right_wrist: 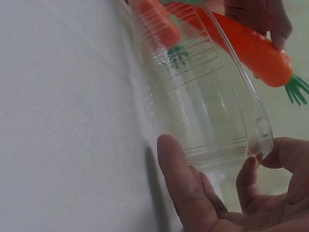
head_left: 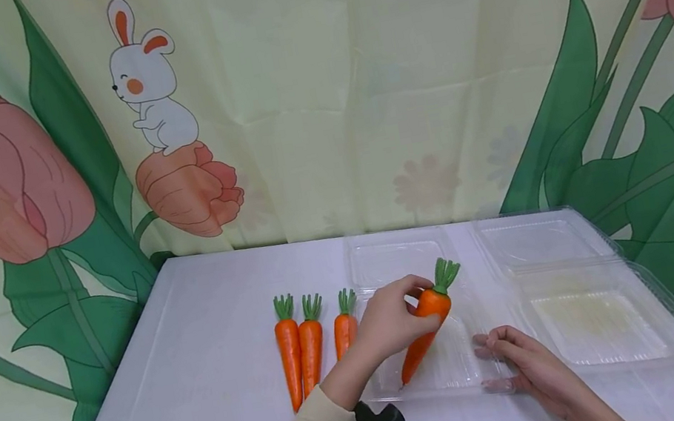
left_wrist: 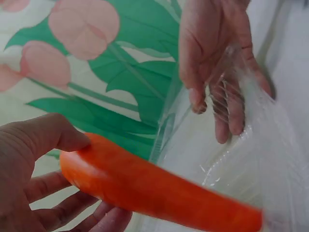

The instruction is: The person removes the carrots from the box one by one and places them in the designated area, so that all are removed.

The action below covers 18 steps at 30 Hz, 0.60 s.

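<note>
My left hand (head_left: 390, 318) grips an orange carrot (head_left: 421, 355) around its thick end. The green leafy top points up and right, while the thin tip slants down over a clear plastic container (head_left: 463, 350). This container lies with its lid folded back toward the wall. At its right front corner my right hand (head_left: 533, 364) pinches the rim between finger and thumb; the right wrist view shows the fingertips (right_wrist: 249, 166) at the edge. Three more carrots (head_left: 289, 347) lie left of the container, leaves toward the wall, one partly hidden by my left hand.
A second clear container (head_left: 603, 336) stands to the right with its lid (head_left: 532, 241) opened backward. Both containers are on a white-covered table (head_left: 203, 369). A curtain (head_left: 303, 96) printed with tulips and a rabbit hangs behind. A black wrist mount (head_left: 381, 419) sits on my left wrist.
</note>
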Tool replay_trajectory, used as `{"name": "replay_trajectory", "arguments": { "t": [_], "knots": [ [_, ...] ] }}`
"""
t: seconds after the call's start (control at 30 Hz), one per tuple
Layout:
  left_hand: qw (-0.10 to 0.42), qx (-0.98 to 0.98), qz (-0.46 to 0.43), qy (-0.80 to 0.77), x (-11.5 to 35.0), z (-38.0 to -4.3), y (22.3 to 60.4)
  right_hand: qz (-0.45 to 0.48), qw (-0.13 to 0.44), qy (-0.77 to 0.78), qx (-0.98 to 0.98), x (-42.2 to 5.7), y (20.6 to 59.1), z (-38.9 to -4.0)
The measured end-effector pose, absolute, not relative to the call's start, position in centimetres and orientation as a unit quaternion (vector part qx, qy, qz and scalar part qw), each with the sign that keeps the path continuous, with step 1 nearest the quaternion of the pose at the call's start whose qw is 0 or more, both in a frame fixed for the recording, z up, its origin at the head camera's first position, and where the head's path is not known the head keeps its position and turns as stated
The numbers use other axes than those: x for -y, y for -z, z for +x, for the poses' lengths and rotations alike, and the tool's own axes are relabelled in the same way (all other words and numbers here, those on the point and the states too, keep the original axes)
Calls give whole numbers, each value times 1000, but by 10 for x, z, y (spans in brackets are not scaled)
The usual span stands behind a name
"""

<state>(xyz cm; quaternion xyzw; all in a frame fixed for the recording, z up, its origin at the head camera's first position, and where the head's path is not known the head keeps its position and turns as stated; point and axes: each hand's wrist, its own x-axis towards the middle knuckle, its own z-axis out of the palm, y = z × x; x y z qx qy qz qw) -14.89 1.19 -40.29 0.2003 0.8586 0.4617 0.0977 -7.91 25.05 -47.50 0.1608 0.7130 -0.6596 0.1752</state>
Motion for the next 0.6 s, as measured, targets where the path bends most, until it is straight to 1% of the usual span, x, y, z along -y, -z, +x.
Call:
{"name": "replay_trajectory", "arguments": {
  "t": [0.33,0.47,0.6],
  "knots": [
    [180,-733,92,-650,19,-165,408,164,169,664,-709,-250,475,-78],
    [197,-704,75,-678,33,-168,410,158,166,666,-710,-249,475,-78],
    [202,-694,60,-688,46,-168,410,154,165,666,-711,-250,476,-78]
  ]
}}
